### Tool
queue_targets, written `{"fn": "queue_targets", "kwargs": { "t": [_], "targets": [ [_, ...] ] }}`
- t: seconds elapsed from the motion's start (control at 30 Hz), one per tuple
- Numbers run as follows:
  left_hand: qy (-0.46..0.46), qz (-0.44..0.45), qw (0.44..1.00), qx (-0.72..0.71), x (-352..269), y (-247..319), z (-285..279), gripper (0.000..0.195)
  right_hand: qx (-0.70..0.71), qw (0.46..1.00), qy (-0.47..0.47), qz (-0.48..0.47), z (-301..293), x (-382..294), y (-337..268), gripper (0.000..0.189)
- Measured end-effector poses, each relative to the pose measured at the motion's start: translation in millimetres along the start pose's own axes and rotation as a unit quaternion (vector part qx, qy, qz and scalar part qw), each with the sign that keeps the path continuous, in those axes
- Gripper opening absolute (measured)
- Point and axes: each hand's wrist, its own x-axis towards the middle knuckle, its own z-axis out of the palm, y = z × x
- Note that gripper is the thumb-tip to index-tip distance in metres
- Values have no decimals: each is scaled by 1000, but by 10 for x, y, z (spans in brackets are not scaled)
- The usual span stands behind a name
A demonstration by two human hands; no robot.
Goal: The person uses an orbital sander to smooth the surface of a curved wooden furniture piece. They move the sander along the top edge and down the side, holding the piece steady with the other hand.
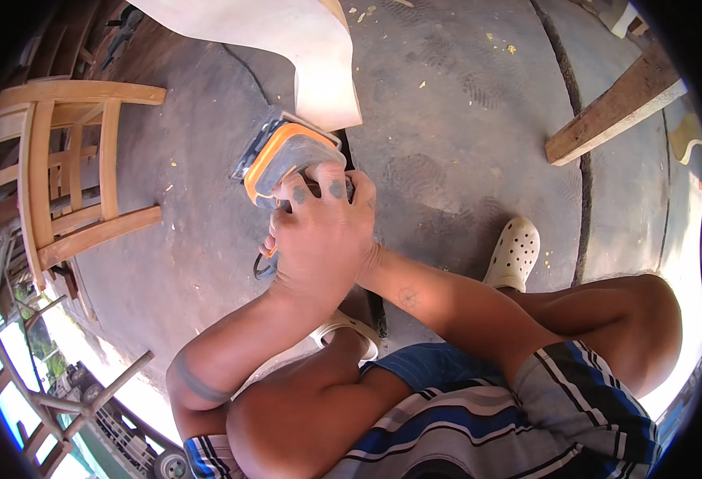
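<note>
An orange and grey electric sander (pixel 294 157) is held tilted in both hands, its flat pad turned away from me. My left hand (pixel 321 233) lies on top, with tattooed fingers bent over the sander body. My right hand (pixel 368 261) is mostly hidden beneath it; its wrist shows at the side, and fingertips wrap the sander's near side. Just beyond the pad is the narrow end of a pale, curved wooden piece (pixel 326 78); whether the pad touches it, I cannot tell. A short loop of cord (pixel 258 267) shows beside the sander.
A light wooden chair-like frame (pixel 108 161) stands at the left, with more frames behind it. A squared timber post (pixel 614 108) rises at the right. Dark grooves (pixel 584 209) cross the concrete floor (pixel 435 161), which bears scattered chips. My clogs (pixel 513 251) rest on it.
</note>
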Motion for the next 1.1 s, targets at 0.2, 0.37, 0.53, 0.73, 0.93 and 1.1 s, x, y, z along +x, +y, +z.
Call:
{"fn": "queue_targets", "kwargs": {
  "t": [0.2,0.37,0.53,0.73,0.93,1.1],
  "targets": [
    [29,36,999,-8,43,7,-86,34,22,1000,-3,12,12,11,37,61],
    [-8,-21,999,-27,94,1,-72,32,19,1000,-5,6,30,-29,-43,62],
    [12,31,999,29,73,-4,-170,35,37,999,-12,23,63,25,81,63],
    [-19,0,999,45,159,100,-160,33,28,1000,-5,13,78,-75,-2,64],
    [-27,-8,999,42,131,146,-117,34,30,999,-3,27,99,-104,-13,66],
    [-2,24,1000,0,181,91,-181,35,24,999,-3,34,106,-123,-22,67]
  ]
}}
